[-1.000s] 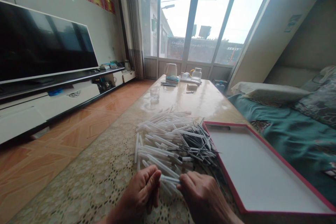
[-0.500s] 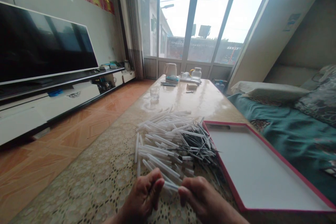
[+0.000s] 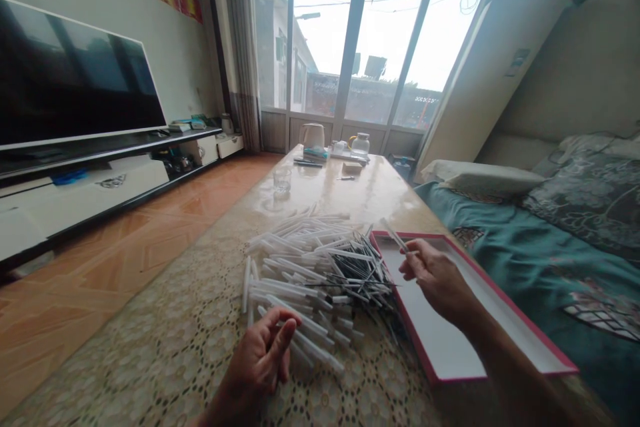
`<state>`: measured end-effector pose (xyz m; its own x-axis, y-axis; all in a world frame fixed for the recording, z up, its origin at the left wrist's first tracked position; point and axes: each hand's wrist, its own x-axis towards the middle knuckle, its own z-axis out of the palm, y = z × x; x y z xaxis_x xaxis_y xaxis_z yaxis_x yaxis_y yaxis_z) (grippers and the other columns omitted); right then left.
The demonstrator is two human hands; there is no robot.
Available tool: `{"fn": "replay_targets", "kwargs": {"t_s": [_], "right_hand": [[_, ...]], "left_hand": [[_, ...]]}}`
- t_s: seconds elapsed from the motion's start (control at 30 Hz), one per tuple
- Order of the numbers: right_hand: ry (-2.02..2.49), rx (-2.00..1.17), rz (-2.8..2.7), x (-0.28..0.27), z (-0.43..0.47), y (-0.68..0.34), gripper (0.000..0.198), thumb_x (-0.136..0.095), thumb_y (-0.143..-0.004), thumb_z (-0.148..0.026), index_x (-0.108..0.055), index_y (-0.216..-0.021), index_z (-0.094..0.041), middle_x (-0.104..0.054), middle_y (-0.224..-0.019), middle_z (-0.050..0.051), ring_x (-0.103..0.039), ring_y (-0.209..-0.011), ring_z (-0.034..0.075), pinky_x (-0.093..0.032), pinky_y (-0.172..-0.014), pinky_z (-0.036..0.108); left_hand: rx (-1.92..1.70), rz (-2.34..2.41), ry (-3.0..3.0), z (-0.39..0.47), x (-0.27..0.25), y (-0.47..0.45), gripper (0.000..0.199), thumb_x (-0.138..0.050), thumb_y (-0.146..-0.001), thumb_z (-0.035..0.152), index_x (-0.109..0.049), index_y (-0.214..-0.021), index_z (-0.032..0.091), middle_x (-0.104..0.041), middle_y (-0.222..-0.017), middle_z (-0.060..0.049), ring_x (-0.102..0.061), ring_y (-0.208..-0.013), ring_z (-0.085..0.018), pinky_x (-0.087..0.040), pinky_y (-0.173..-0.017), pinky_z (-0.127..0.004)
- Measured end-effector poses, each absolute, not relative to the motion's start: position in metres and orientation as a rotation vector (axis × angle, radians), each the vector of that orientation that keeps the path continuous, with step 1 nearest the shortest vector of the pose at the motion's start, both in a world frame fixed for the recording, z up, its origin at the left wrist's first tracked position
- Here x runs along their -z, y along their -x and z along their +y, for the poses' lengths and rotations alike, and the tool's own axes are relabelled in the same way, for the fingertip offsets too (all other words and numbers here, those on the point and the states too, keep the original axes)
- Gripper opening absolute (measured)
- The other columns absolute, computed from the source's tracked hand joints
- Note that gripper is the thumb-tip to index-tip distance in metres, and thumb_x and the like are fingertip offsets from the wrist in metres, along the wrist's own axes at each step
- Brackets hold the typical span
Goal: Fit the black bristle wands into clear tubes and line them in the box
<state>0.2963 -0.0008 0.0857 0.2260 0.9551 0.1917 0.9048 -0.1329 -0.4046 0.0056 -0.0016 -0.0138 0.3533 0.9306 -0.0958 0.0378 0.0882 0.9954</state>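
Observation:
My right hand (image 3: 425, 270) is closed on a slim, translucent white plastic tube (image 3: 393, 235), like a pen barrel. It holds the tube tilted above the far left part of a shallow, pink-edged white tray (image 3: 440, 347). At the near side of a heap of similar white tubes (image 3: 295, 267), my left hand (image 3: 270, 350) has its fingers curled and the thumb pressed on the index finger. Whether anything sits inside that grip is hidden. Thin dark rods (image 3: 363, 270), like pen refills, lie in a tangle between the white tubes and the tray.
The long table (image 3: 165, 360) has a lace-patterned cover. Farther along it stand a drinking glass (image 3: 282, 183), a glass pitcher (image 3: 360, 145) and a beige kettle (image 3: 313, 137). A sofa with a teal cover (image 3: 500, 240) runs along the right; a TV (image 3: 75, 80) is at left.
My right hand has moved from beside my left hand up and right, over the tray, with a tube in it. My left hand has stayed low. The view has turned slightly right.

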Motion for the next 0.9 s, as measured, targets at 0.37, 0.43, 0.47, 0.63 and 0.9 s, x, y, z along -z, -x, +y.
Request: {"fn": "replay_targets", "kwargs": {"t_s": [0.37, 0.43, 0.47, 0.63, 0.9], "right_hand": [[2.572, 0.311, -1.887, -0.024, 0.07, -0.355, 0.029, -0.056, -0.092, -0.031, -0.055, -0.117, -0.017, -0.059, -0.117, 0.007, -0.061, -0.096, 0.019, -0.052, -0.081, 0.04], [2.56, 0.358, -1.954, -0.018, 0.077, -0.358, 0.029, -0.056, -0.092, -0.031, -0.056, -0.117, -0.017, -0.059, -0.116, 0.007, -0.061, -0.096, 0.02, -0.052, -0.081, 0.04], [2.549, 0.386, -1.981, -0.016, 0.081, -0.36, 0.029, -0.056, -0.092, -0.031, -0.056, -0.117, -0.017, -0.059, -0.117, 0.007, -0.061, -0.097, 0.02, -0.052, -0.081, 0.04], [2.499, 0.516, -1.999, -0.01, 0.09, -0.364, 0.029, -0.057, -0.091, -0.031, -0.056, -0.116, -0.015, -0.059, -0.117, 0.007, -0.061, -0.099, 0.02, -0.051, -0.083, 0.041], [2.326, 0.493, -1.787, -0.021, 0.083, -0.352, 0.012, -0.055, -0.087, -0.015, -0.063, -0.093, -0.007, -0.065, -0.095, 0.018, -0.062, -0.09, 0.028, -0.048, -0.073, 0.037]], "left_hand": [[-0.876, 0.997, -1.351, -0.004, 0.018, -0.006, 0.038, -0.05, -0.084, 0.055, -0.057, -0.078, 0.018, -0.04, -0.041, 0.009, -0.031, -0.037, -0.007, -0.023, -0.038, -0.019], [-0.85, 1.007, -1.363, -0.004, 0.016, -0.007, 0.04, -0.049, -0.084, 0.056, -0.057, -0.077, 0.017, -0.041, -0.042, 0.009, -0.032, -0.038, -0.007, -0.026, -0.039, -0.019], [-0.835, 1.01, -1.367, -0.004, 0.015, -0.007, 0.04, -0.048, -0.084, 0.056, -0.056, -0.077, 0.017, -0.04, -0.042, 0.009, -0.032, -0.038, -0.007, -0.026, -0.04, -0.018], [-0.827, 1.011, -1.332, -0.003, 0.018, -0.008, 0.04, -0.048, -0.083, 0.057, -0.055, -0.077, 0.018, -0.036, -0.039, 0.01, -0.029, -0.035, -0.007, -0.022, -0.037, -0.018], [-0.821, 1.031, -1.367, -0.005, 0.009, -0.008, 0.04, -0.054, -0.08, 0.056, -0.053, -0.069, 0.018, -0.04, -0.044, 0.008, -0.034, -0.038, -0.007, -0.026, -0.038, -0.019]]}}
